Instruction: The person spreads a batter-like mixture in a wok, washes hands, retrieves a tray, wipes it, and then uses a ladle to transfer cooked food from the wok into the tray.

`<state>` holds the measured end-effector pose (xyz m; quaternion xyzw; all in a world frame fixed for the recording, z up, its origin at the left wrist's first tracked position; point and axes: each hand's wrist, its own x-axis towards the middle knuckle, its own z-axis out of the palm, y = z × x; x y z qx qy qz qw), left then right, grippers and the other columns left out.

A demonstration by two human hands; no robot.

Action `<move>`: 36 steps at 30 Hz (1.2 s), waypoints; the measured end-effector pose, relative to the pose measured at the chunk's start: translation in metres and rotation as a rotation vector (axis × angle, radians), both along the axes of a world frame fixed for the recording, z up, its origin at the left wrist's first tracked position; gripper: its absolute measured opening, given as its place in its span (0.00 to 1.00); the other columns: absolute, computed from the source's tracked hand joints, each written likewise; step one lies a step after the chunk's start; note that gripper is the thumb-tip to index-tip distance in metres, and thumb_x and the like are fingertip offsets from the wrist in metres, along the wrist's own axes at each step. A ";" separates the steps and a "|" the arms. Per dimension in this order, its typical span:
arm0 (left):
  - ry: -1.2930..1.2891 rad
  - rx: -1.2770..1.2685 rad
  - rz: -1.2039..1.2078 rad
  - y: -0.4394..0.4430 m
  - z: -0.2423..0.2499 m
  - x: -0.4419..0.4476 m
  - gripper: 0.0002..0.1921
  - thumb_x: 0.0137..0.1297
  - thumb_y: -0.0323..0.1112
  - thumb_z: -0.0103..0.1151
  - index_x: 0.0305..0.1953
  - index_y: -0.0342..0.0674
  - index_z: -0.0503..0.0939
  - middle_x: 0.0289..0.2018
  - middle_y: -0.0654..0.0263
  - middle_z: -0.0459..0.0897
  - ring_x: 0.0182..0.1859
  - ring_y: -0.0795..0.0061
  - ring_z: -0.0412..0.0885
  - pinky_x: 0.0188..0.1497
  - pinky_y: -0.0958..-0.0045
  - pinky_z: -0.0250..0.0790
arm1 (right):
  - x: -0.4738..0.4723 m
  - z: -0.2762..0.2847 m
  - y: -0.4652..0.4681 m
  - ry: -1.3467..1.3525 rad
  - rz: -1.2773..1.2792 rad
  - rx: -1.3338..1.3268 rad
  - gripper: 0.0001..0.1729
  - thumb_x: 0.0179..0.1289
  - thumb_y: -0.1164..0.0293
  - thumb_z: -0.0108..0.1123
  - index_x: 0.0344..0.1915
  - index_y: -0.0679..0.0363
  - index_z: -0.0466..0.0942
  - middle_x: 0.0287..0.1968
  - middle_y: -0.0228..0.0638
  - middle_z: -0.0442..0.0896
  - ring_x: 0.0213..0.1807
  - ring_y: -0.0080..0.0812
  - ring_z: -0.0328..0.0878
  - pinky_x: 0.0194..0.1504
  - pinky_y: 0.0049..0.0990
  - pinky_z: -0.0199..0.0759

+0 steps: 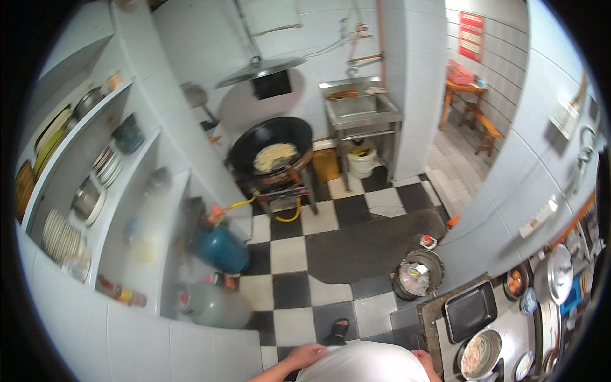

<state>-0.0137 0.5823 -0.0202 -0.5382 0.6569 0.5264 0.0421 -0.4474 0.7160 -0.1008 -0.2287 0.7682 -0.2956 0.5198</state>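
At the bottom of the view my left hand [309,355] hangs beside my white shirt [365,363], its fingers loosely bent. I see nothing in it, though its palm side is hidden. On the other side of the shirt, only part of my right hand [422,357] shows, near the edge of the counter [426,321]. To its right sits a metal bowl [494,348] with pale minced food. Ahead of me a black wok [238,162] rests on a gas burner stand [286,192], with pale yellow food [274,156] inside.
Shelves [102,203] with stacked plates [59,235] line the left wall. A blue gas cylinder [222,248] stands below, with a yellow hose to the burner. A dark mat [363,246] covers checkered tiles. A waste bin [434,267] stands at right; a steel sink [358,107] is beyond.
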 end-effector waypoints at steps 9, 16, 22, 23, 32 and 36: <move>0.342 0.014 -0.170 -0.010 0.036 -0.006 0.11 0.64 0.34 0.51 0.45 0.37 0.77 0.43 0.57 0.80 0.47 0.64 0.77 0.52 0.68 0.66 | -0.010 -0.007 -0.047 -0.056 0.205 0.027 0.16 0.60 0.66 0.61 0.43 0.65 0.78 0.38 0.31 0.82 0.37 0.20 0.75 0.41 0.23 0.71; 0.391 -0.201 -0.238 -0.018 0.044 -0.011 0.11 0.62 0.37 0.50 0.39 0.39 0.80 0.33 0.56 0.82 0.37 0.61 0.80 0.41 0.67 0.69 | 0.007 0.022 -0.099 -0.038 0.370 0.024 0.16 0.60 0.65 0.61 0.45 0.64 0.78 0.39 0.30 0.82 0.38 0.20 0.74 0.42 0.23 0.71; 0.120 -0.307 -0.348 -0.038 0.060 -0.039 0.11 0.57 0.39 0.51 0.28 0.39 0.78 0.29 0.56 0.81 0.35 0.57 0.79 0.37 0.62 0.69 | 0.020 0.046 -0.135 -0.011 0.497 0.018 0.17 0.60 0.65 0.60 0.46 0.63 0.78 0.40 0.29 0.82 0.40 0.19 0.74 0.44 0.23 0.71; 0.048 -0.347 -0.369 -0.041 0.062 -0.045 0.11 0.57 0.39 0.51 0.28 0.40 0.78 0.29 0.56 0.81 0.36 0.56 0.80 0.37 0.61 0.70 | 0.023 0.049 -0.141 -0.004 0.521 0.020 0.17 0.61 0.65 0.60 0.46 0.63 0.78 0.41 0.29 0.82 0.40 0.19 0.74 0.44 0.23 0.71; -0.133 -0.528 -0.406 -0.048 0.064 -0.059 0.10 0.54 0.39 0.51 0.30 0.42 0.81 0.34 0.57 0.83 0.41 0.55 0.80 0.41 0.54 0.70 | 0.026 0.087 -0.150 -0.012 0.765 0.020 0.18 0.61 0.64 0.60 0.48 0.61 0.78 0.42 0.28 0.82 0.42 0.19 0.74 0.46 0.24 0.70; -0.024 -0.331 -0.429 -0.049 0.075 -0.046 0.12 0.60 0.40 0.48 0.36 0.42 0.80 0.38 0.54 0.82 0.43 0.53 0.79 0.40 0.52 0.70 | 0.014 0.121 -0.139 -0.116 1.099 -0.078 0.18 0.61 0.64 0.60 0.49 0.61 0.78 0.43 0.28 0.82 0.43 0.19 0.74 0.46 0.24 0.70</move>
